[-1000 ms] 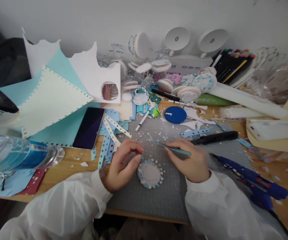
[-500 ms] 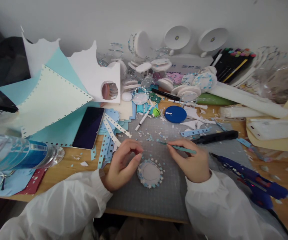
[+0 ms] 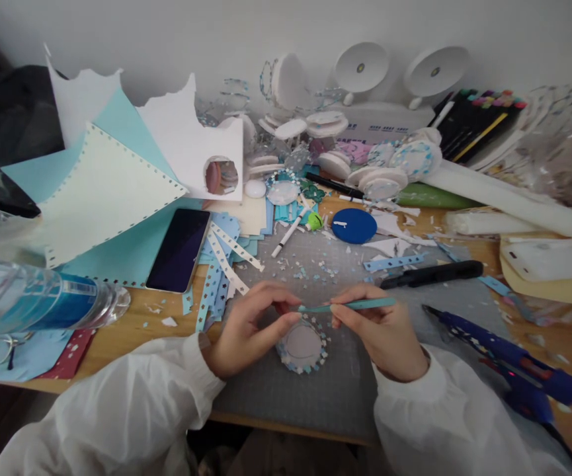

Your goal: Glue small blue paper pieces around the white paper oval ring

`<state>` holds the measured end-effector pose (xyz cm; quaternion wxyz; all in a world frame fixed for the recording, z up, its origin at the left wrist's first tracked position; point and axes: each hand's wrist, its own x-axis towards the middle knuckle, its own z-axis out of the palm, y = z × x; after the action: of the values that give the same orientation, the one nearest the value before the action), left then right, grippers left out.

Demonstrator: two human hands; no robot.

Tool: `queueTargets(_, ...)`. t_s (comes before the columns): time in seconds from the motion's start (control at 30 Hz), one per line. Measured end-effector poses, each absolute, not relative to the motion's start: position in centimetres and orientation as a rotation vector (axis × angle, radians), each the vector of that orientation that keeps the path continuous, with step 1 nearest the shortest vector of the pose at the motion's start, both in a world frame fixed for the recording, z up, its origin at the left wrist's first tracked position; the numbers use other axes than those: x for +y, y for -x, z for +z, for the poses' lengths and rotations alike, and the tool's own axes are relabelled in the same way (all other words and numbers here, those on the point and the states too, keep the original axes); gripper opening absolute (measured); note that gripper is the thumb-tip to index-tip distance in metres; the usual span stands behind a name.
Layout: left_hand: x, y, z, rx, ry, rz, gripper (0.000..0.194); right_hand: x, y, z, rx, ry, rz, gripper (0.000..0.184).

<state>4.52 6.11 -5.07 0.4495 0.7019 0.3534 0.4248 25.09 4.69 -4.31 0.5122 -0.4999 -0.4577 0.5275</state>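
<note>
My right hand point(image 3: 389, 334) pinches a pair of teal tweezers point(image 3: 367, 303), held nearly level and pointing left. At their tip sits a small pale-blue bit, too small to make out clearly. My left hand point(image 3: 253, 327) is curled, its thumb and forefinger a little apart on either side of the tweezer tip; nothing is clearly held in it. Just below both hands, a round white disc point(image 3: 303, 342) edged with small blue and white paper stars lies on the grey cutting mat point(image 3: 295, 396). My left fingers hide part of its upper left edge.
Loose paper stars point(image 3: 310, 268) are scattered beyond my hands. A blue glue gun point(image 3: 514, 360) and a black-handled tool point(image 3: 434, 273) lie right. At left are a phone point(image 3: 178, 250), a water bottle point(image 3: 72, 301) and punched paper strips point(image 3: 223, 258). White discs point(image 3: 328, 123) crowd the back.
My right hand has swung the tweezers from the scattered stars down and left, to my left fingertips. The left hand has shifted slightly right. The whole view has shifted a little.
</note>
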Motion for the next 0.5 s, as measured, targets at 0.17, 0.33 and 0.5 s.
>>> queueTargets(0.17, 6.16, -4.56, -4.87, 0.902, -1.790, 1.059, 0.006, 4.42, -24.85, -4.13, -1.185, 1.168, 1.235, 0.005)
queueTargets(0.33, 6.14, -4.74, -4.56, 0.933, -1.786, 1.114, 0.005, 4.35, -24.86, -3.99, -1.246, 1.127, 1.196, 0.005)
queueTargets(0.5, 6.17, -4.63, -4.27, 0.908, -1.766, 1.146, 0.005, 4.26, -24.87, -3.88, -1.242, 1.123, 1.202, 0.007)
